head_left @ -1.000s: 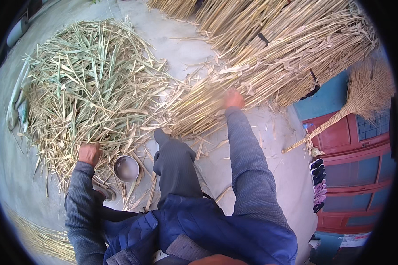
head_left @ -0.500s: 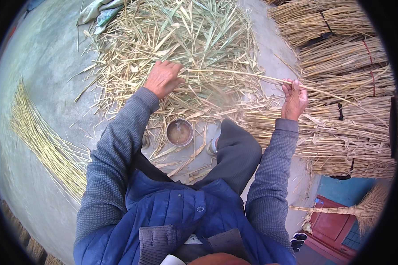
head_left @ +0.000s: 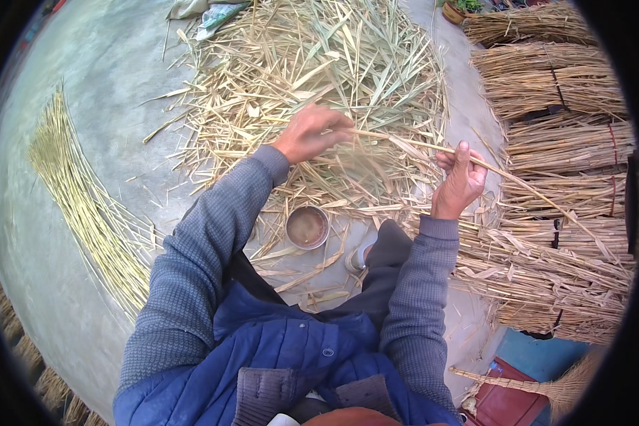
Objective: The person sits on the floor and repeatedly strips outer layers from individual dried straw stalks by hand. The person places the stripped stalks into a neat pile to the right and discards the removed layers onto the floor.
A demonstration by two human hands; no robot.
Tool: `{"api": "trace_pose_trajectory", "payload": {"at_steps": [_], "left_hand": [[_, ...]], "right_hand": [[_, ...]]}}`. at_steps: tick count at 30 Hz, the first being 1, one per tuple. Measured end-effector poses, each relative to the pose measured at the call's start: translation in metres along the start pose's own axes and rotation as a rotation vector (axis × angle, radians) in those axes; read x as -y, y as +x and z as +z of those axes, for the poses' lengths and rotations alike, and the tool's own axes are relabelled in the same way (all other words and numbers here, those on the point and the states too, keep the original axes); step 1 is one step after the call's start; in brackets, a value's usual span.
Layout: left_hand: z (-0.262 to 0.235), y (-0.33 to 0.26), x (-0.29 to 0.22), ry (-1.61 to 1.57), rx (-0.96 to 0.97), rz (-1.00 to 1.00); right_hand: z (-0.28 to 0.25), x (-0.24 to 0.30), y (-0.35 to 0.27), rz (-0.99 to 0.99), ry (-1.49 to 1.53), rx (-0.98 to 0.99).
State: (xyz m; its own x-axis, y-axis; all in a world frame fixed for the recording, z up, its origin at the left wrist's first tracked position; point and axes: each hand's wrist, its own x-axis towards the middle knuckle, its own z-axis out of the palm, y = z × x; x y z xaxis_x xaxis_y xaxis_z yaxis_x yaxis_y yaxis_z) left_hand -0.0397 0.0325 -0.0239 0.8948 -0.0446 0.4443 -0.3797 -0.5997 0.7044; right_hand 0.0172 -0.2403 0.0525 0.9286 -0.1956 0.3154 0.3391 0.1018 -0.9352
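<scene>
A long, thin dry reed stalk (head_left: 520,183) slants down to the right between my hands. My right hand (head_left: 463,179) is closed around it, palm partly turned up and thumb along the stalk. At its upper left end, the fingers of my left hand (head_left: 312,133) are curled against it; slight blur softens their tips. Beneath both hands spreads a pile of loose leaves and husks (head_left: 263,78), tan and green. A smear of motion shows over the pile, just below the stalk. Between my feet sits a round metal bowl (head_left: 307,227) with brownish contents.
Tied bundles of reeds (head_left: 575,145) are stacked along the right side. A fan of cleaned stalks (head_left: 96,206) lies on the concrete floor (head_left: 142,142) at left. A straw broom (head_left: 561,390) and red panel (head_left: 508,406) are at lower right; cloth (head_left: 220,18) lies at the top.
My hands have come closer together along the stalk, the left moving right and the right moving slightly left. The whole view has shifted a little.
</scene>
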Motion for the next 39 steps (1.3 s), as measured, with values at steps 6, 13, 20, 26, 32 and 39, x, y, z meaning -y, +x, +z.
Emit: {"api": "trace_pose_trajectory", "payload": {"at_steps": [6,13,20,26,32,39], "left_hand": [[0.000,-0.004,-0.004,-0.274,0.021,-0.242],[-0.028,0.010,0.015,-0.828,-0.199,-0.465],[-0.039,0.005,0.049,0.729,0.031,-0.244],[0.011,0.022,-0.014,0.182,0.057,0.200],[0.021,0.019,-0.009,0.267,0.090,0.225],[-0.034,0.013,0.016,0.359,0.196,-0.038]], "right_hand": [[-0.003,-0.005,0.007,0.012,-0.039,0.042],[-0.025,-0.011,0.012,0.121,-0.040,0.110],[-0.033,-0.014,0.003,0.185,-0.054,0.150],[-0.008,-0.024,-0.021,0.205,0.046,0.345],[0.008,-0.033,-0.036,0.299,0.083,0.448],[-0.025,-0.018,-0.010,0.287,0.071,0.211]]}}
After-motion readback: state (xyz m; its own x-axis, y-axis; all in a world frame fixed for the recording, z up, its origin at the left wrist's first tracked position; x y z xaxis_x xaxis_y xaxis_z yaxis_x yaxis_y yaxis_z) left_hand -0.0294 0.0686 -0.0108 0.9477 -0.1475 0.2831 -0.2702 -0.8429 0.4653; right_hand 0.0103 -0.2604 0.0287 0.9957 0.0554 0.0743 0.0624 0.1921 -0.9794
